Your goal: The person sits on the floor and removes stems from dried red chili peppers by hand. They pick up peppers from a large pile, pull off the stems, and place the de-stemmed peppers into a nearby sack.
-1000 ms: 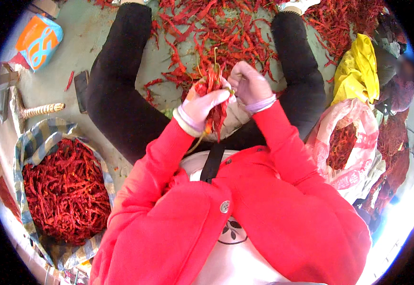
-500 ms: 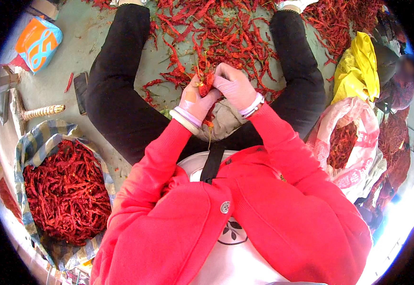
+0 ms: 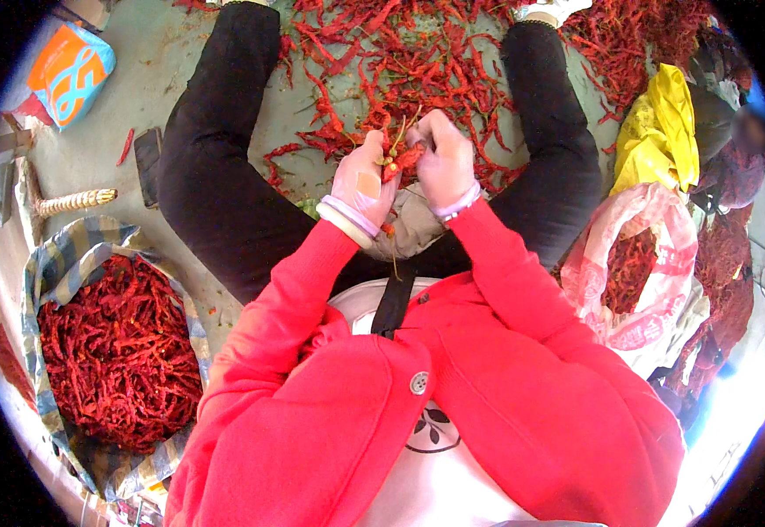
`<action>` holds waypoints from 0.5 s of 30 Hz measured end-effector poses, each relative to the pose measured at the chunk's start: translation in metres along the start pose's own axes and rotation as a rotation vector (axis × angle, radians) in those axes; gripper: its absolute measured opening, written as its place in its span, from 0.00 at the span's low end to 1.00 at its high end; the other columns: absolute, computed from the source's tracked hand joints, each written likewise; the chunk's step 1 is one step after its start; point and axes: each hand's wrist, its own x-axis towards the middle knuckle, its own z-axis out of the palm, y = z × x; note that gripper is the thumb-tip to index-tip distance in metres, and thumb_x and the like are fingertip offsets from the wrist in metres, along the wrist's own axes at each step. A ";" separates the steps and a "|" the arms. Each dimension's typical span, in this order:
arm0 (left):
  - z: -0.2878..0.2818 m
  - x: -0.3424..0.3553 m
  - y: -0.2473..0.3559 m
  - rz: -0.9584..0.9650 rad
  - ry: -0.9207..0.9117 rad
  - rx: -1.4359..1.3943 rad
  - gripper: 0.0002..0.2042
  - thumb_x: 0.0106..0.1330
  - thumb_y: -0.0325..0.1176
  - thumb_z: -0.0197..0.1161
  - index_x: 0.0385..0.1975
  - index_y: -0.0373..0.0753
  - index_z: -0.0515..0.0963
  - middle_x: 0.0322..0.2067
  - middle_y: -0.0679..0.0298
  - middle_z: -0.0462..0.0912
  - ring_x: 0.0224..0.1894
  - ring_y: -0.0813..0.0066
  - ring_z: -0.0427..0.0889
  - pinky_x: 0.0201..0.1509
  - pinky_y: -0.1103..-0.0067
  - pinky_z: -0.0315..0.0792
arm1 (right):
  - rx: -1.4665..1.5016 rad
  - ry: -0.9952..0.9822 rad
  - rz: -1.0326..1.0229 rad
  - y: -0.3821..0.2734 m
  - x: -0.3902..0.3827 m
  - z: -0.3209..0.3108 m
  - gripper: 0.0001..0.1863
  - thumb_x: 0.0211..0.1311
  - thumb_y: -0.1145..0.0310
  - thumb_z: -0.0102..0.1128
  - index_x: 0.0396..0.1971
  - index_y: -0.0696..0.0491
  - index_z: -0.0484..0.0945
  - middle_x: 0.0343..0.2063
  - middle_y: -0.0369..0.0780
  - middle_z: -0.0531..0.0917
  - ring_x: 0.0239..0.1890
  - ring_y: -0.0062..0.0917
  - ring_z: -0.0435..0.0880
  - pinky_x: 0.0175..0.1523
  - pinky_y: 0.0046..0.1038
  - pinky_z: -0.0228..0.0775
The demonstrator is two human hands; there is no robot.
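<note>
A small bunch of dried red chilies with pale stems sits between my hands, in front of my lap. My left hand is closed round the bunch, thumb on top. The curled fingers of my right hand pinch at the chilies' right side; the fingertips are partly hidden. Both hands seem to wear thin, pale gloves. Beyond them, between my legs, a loose pile of dried chilies spreads over the floor. A grey cloth lies below my hands.
At the left stands a checked sack full of chilies. Above it lie a dark phone, a corncob and an orange and blue bag. On the right are a yellow bag and a pink-white plastic bag holding chilies.
My right hand has turned and shifted slightly, and my left hand has tilted more upright. The chilies between them now point right, with more stems showing.
</note>
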 end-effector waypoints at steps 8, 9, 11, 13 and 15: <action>-0.004 -0.004 -0.007 -0.017 -0.065 0.006 0.17 0.56 0.25 0.60 0.47 0.35 0.69 0.37 0.55 0.80 0.40 0.60 0.80 0.44 0.73 0.72 | 0.970 -0.545 0.647 -0.008 0.028 -0.046 0.06 0.60 0.66 0.52 0.30 0.53 0.71 0.19 0.29 0.67 0.20 0.11 0.61 0.24 0.16 0.51; -0.005 -0.004 -0.008 -0.008 -0.097 -0.018 0.18 0.55 0.25 0.60 0.47 0.35 0.69 0.37 0.55 0.80 0.40 0.60 0.80 0.45 0.73 0.72 | 0.903 -0.618 0.618 -0.013 0.032 -0.049 0.06 0.59 0.66 0.52 0.31 0.53 0.72 0.19 0.29 0.68 0.21 0.11 0.62 0.24 0.16 0.52; -0.008 -0.004 -0.008 0.006 -0.145 -0.025 0.21 0.55 0.25 0.61 0.49 0.34 0.68 0.39 0.55 0.80 0.42 0.64 0.80 0.46 0.74 0.72 | 0.710 -0.714 0.520 -0.016 0.037 -0.052 0.07 0.59 0.66 0.54 0.32 0.53 0.73 0.21 0.29 0.69 0.22 0.10 0.63 0.25 0.15 0.53; -0.012 -0.005 -0.004 0.027 -0.187 0.046 0.22 0.55 0.24 0.61 0.51 0.34 0.67 0.39 0.55 0.80 0.43 0.67 0.79 0.47 0.75 0.71 | 0.454 -0.756 0.381 -0.013 0.043 -0.051 0.08 0.59 0.65 0.55 0.32 0.53 0.74 0.22 0.29 0.70 0.24 0.09 0.65 0.26 0.15 0.54; -0.011 -0.004 -0.007 0.010 -0.230 0.012 0.23 0.54 0.24 0.62 0.51 0.32 0.66 0.40 0.54 0.80 0.44 0.68 0.79 0.48 0.75 0.71 | 0.490 -0.735 0.345 -0.002 0.039 -0.044 0.09 0.58 0.64 0.57 0.29 0.55 0.75 0.24 0.31 0.76 0.29 0.14 0.72 0.36 0.20 0.65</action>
